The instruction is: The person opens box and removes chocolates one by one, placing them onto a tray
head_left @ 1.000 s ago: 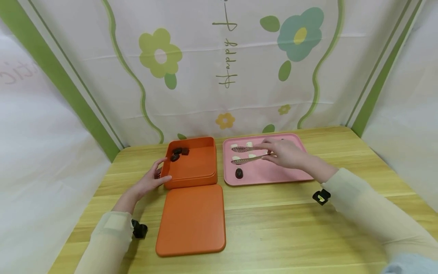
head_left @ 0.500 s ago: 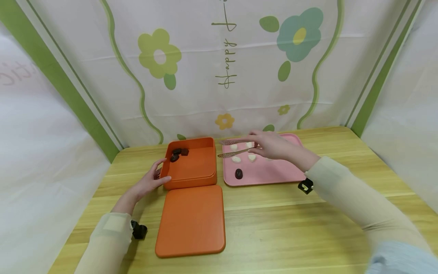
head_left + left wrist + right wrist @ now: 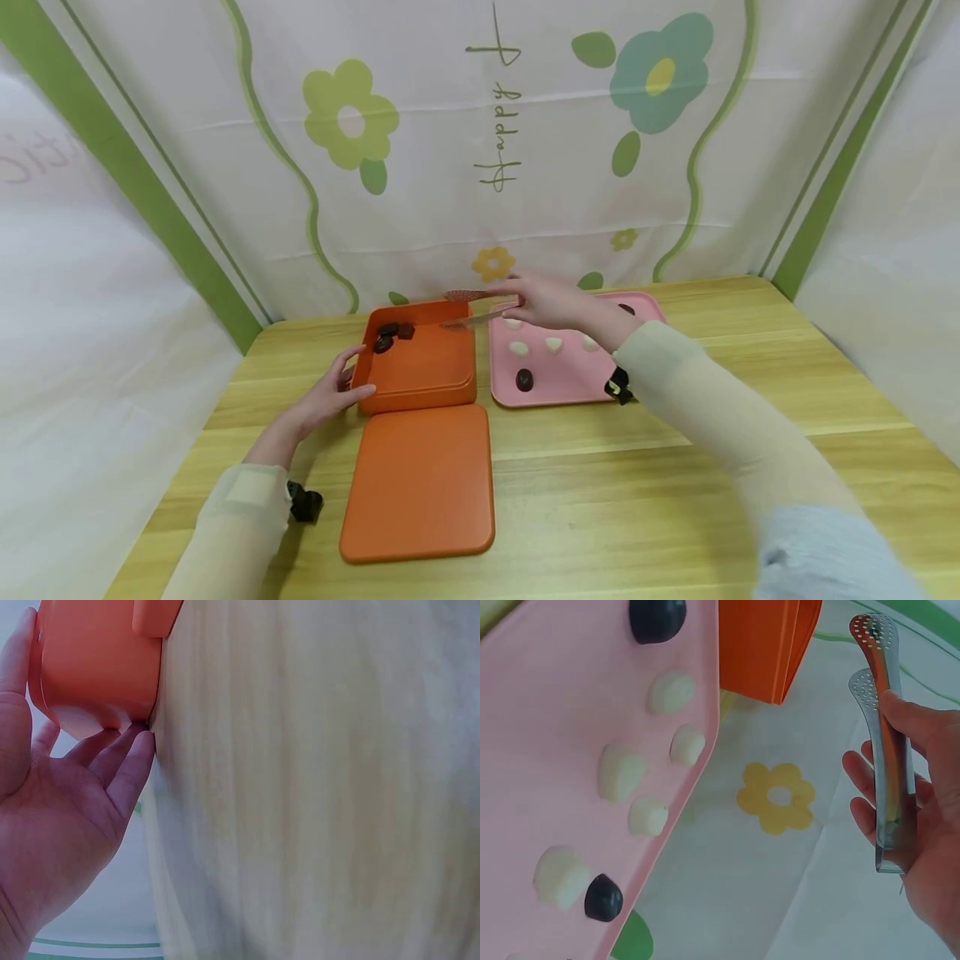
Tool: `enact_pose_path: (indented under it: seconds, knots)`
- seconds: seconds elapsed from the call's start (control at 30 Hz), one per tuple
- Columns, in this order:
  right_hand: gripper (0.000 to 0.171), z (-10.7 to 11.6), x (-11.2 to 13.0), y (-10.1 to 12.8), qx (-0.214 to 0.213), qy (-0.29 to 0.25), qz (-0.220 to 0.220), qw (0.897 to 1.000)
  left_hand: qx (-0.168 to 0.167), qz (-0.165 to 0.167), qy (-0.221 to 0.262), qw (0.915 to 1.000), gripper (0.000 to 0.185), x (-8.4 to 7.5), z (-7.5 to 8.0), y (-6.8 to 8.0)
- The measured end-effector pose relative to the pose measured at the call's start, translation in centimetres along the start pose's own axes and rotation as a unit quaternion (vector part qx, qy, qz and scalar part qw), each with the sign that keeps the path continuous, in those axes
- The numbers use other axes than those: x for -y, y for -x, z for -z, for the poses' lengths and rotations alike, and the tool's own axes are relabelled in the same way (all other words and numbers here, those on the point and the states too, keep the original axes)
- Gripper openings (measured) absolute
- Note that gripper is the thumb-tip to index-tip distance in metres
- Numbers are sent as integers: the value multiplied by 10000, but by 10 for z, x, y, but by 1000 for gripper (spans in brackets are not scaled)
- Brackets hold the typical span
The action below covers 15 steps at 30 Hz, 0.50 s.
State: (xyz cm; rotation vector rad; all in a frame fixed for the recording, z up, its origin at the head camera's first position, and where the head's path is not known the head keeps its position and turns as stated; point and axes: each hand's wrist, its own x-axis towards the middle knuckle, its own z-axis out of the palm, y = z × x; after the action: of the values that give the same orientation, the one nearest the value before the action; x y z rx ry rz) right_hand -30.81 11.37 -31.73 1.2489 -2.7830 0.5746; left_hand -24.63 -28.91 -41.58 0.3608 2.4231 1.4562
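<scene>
The right hand (image 3: 551, 304) holds a pair of slim metal tongs with perforated spoon tips (image 3: 468, 308), fingers curled round the handles, the tips apart and empty above the far right corner of the open square orange plastic box (image 3: 420, 367). The left hand (image 3: 330, 396) rests with relaxed, straight fingers against the box's near left corner, gripping nothing. Three dark chocolate pieces (image 3: 392, 336) sit in the box's far left corner; the rest of its floor is bare. The flat orange lid with rounded corners (image 3: 417, 482) lies just in front of the box. Just beside the box on the right, a narrow gap between, lies a shallow pink rectangular tray (image 3: 570, 383) with pale lumps (image 3: 517, 347) and a dark oval piece (image 3: 524, 380). All stand on a light wood-grain bench (image 3: 637, 467), open toward the near edge. A white cloth backdrop printed with flowers (image 3: 480, 167) closes the back and sides.
</scene>
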Motion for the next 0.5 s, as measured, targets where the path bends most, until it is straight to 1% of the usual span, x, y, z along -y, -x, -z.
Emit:
enact_pose_path:
  seconds: [0.1, 0.23, 0.33, 0.5]
  knots:
    - [44, -3, -1, -14, 69, -127, 1, 9999, -1, 7, -5, 10000, 78, 1, 0, -1]
    - [44, -6, 0, -30, 236, -208, -186, 9993, 40, 8, 25, 10000, 79, 1, 1, -2]
    - [44, -9, 1, -40, 351, -192, -311, 9987, 38, 22, 57, 10000, 78, 1, 1, -2]
    - [44, -18, 6, -55, 330, 37, -254, 9991, 43, 24, 84, 10000, 78, 2, 2, -2]
